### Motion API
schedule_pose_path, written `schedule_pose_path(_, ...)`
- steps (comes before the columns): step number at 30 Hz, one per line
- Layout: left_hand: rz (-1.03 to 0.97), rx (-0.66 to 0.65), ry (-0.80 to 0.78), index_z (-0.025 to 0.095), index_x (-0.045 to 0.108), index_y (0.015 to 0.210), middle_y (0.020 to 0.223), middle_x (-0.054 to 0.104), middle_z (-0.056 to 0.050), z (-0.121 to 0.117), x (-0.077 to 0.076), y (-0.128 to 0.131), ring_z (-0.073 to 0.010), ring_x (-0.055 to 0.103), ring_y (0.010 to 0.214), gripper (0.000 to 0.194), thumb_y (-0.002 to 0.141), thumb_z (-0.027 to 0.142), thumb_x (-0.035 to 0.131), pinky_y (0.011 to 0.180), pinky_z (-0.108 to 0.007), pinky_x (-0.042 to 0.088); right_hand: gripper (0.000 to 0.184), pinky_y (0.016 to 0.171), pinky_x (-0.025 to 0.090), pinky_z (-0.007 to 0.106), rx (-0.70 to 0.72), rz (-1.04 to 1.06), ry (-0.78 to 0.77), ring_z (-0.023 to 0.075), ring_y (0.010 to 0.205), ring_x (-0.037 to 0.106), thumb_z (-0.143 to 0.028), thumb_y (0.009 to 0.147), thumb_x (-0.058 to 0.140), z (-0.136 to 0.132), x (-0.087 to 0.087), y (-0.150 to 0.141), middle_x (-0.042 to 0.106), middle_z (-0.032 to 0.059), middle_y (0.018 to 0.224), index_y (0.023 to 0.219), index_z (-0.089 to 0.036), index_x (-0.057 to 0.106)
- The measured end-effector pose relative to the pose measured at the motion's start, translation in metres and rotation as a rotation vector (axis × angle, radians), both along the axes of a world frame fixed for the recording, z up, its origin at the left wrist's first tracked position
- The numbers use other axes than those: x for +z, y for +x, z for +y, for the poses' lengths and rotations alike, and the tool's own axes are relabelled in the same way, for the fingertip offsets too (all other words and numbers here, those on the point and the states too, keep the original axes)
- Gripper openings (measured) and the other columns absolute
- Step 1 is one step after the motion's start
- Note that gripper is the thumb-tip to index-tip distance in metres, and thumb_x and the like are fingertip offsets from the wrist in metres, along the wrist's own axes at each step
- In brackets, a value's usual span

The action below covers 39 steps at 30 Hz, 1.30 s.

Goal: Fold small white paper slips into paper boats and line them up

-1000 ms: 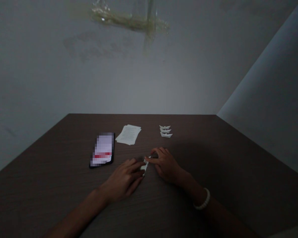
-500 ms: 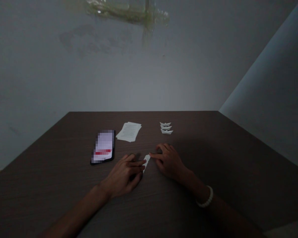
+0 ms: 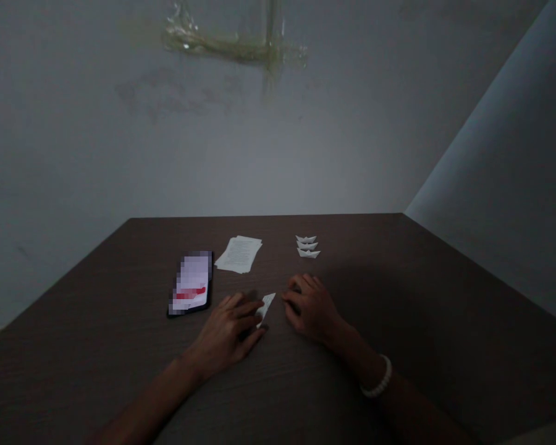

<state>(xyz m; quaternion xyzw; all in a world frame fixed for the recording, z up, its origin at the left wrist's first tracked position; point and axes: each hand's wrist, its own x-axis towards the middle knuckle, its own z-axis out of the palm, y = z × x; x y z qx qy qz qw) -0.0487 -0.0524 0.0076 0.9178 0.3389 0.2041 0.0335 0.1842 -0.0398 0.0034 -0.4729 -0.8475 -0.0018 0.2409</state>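
Note:
On the table lies a small folded piece of white paper with print on it, its far end tapering to a point. My left hand rests over its left side, fingers stretched out and tips on the paper, the thumb apart from them. The part under those fingers is hidden. Just right of the paper is my right hand, its fingers curled and thumb and index tips together, apart from the paper. I see nothing between those tips. A white beaded bracelet circles the right wrist.
Three small white paper boats sit in a row beyond my right hand. A stack of printed paper sheets lies beyond my left hand. Left of the stack is a phone with its screen lit. Behind the brown table rises a grey wall.
My right index finger has drawn back from the paper's far end and curled towards the thumb. That paper end now looks pointed. The view has tilted up slightly.

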Motion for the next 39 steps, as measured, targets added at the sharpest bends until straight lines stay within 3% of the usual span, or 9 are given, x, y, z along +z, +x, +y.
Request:
schedule_pose_path(3, -0.059, 0.032, -0.014, 0.019, 0.071, 0.094, 0.112, 0.069, -0.008, 0.003, -0.003, 0.001, -0.0273, 0.056, 0.105, 0.018, 0.09, 0.025, 0.055, 0.089, -0.046, 0.048, 0.01, 0.085, 0.036, 0.035, 0.007, 0.063, -0.022, 0.0208, 0.094, 0.049, -0.021, 0.082, 0.06, 0.0, 0.0, -0.004, 0.057, 0.0059, 0.101, 0.088, -0.019, 0.068)
schedule_pose_path(5, -0.118, 0.043, -0.037, 0.019, 0.069, 0.101, 0.11, 0.069, -0.008, 0.003, -0.002, 0.001, -0.0256, 0.057, 0.103, 0.02, 0.089, 0.021, 0.053, 0.088, -0.044, 0.049, 0.016, 0.087, 0.037, 0.035, 0.01, 0.103, -0.054, 0.0209, 0.096, 0.05, -0.022, 0.083, 0.061, -0.001, 0.001, -0.007, 0.058, 0.0058, 0.102, 0.098, -0.02, 0.066)
schedule_pose_path(11, -0.219, 0.013, -0.206, 0.021, 0.055, 0.124, 0.114, 0.064, -0.007, 0.002, 0.008, 0.004, -0.0206, 0.059, 0.103, 0.039, 0.087, 0.011, 0.047, 0.09, -0.037, 0.051, 0.021, 0.09, 0.037, 0.037, 0.046, 0.125, -0.106, 0.0213, 0.098, 0.051, -0.026, 0.082, 0.065, -0.002, 0.0, -0.01, 0.059, 0.0046, 0.102, 0.103, -0.022, 0.066)
schedule_pose_path(19, -0.278, 0.072, -0.241, 0.019, 0.066, 0.103, 0.099, 0.069, -0.006, 0.011, 0.01, 0.007, -0.0193, 0.063, 0.091, 0.022, 0.089, 0.017, 0.048, 0.082, -0.033, 0.051, 0.01, 0.086, 0.039, 0.034, 0.056, 0.158, -0.11, 0.0189, 0.095, 0.053, -0.024, 0.088, 0.06, 0.001, -0.001, -0.01, 0.061, 0.0043, 0.098, 0.094, -0.02, 0.068)
schedule_pose_path(29, -0.314, 0.183, -0.233, 0.016, 0.067, 0.083, 0.083, 0.069, -0.004, 0.03, 0.003, 0.025, -0.0182, 0.065, 0.078, 0.015, 0.083, 0.014, 0.052, 0.071, -0.029, 0.05, 0.012, 0.085, 0.041, 0.032, 0.034, 0.304, -0.086, 0.0178, 0.089, 0.055, -0.016, 0.089, 0.055, 0.005, -0.001, -0.01, 0.064, 0.0044, 0.091, 0.089, -0.018, 0.068)
schedule_pose_path(35, -0.387, 0.243, -0.133, 0.016, 0.066, 0.081, 0.08, 0.069, -0.005, 0.028, 0.003, 0.024, -0.0177, 0.064, 0.074, 0.013, 0.084, 0.018, 0.054, 0.067, -0.029, 0.05, 0.013, 0.084, 0.043, 0.033, 0.036, 0.382, -0.1, 0.0193, 0.091, 0.056, -0.017, 0.085, 0.061, 0.006, -0.004, -0.008, 0.064, 0.0048, 0.093, 0.096, -0.019, 0.067)
schedule_pose_path(39, -0.414, 0.216, -0.051, 0.016, 0.065, 0.082, 0.078, 0.067, -0.004, 0.025, 0.002, 0.022, -0.0166, 0.062, 0.073, 0.014, 0.086, 0.021, 0.052, 0.067, -0.028, 0.05, 0.012, 0.083, 0.043, 0.034, 0.043, 0.388, -0.098, 0.0193, 0.089, 0.056, -0.017, 0.084, 0.062, 0.006, -0.005, -0.008, 0.063, 0.0049, 0.091, 0.094, -0.019, 0.067)
